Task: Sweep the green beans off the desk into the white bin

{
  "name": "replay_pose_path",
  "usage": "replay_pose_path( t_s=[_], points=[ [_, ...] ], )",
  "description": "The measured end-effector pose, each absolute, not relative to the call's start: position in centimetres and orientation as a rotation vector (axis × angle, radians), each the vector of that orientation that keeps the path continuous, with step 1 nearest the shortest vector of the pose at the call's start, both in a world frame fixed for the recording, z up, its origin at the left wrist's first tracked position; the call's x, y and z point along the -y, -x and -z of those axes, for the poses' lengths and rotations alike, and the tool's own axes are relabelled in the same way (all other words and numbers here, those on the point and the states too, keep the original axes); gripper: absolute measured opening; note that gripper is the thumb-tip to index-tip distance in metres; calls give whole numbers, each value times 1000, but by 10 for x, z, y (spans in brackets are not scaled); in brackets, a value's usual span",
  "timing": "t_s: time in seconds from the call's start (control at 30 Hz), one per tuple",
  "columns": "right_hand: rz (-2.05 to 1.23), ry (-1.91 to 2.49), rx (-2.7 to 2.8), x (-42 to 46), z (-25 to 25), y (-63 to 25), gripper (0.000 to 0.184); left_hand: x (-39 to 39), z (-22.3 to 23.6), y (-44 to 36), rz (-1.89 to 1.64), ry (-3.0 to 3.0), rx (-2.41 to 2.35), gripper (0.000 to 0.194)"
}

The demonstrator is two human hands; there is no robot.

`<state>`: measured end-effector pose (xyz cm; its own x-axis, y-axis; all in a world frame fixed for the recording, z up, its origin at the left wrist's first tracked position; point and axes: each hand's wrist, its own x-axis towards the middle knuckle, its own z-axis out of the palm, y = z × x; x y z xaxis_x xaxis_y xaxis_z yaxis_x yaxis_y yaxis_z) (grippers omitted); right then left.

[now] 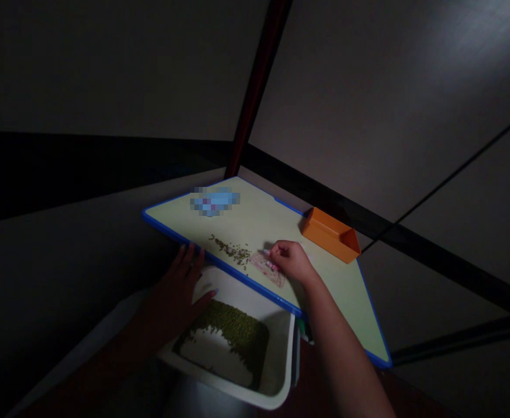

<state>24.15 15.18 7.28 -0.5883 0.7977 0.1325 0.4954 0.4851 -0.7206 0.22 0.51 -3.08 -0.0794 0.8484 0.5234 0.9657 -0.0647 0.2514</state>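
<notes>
My right hand (288, 261) is above the board, its fingers pinched together; what they hold, if anything, is too small to make out. Just beneath it lies a fan-shaped pinkish patterned piece (264, 268), partly covered by the hand. Left of that piece, small greenish-brown grains (231, 251) are scattered on the pale yellow board (333, 290) with a blue rim. My left hand (183, 284) is open, fingers spread at the board's near edge and thumb over the white tub (283, 371). A layer of green grains (241, 328) covers part of the tub's floor.
An orange open box (331, 235) stands at the board's right far edge. A light blue, blurred-out item (215, 201) lies toward the far left corner. Walls meet behind the board at a dark red post (255, 87). The room is dim.
</notes>
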Motion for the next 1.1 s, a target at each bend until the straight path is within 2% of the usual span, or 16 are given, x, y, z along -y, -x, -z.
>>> replay_pose_path(
  t_s=[0.63, 1.1],
  points=[
    [-1178, 981, 2288, -141, -84, -243, 27, -4, 28, -3, 907, 1988, 2018, 88],
    [-1165, 952, 2250, -140, -78, -236, 26, -4, 27, -4, 881, 1985, 2020, 88]
  ],
)
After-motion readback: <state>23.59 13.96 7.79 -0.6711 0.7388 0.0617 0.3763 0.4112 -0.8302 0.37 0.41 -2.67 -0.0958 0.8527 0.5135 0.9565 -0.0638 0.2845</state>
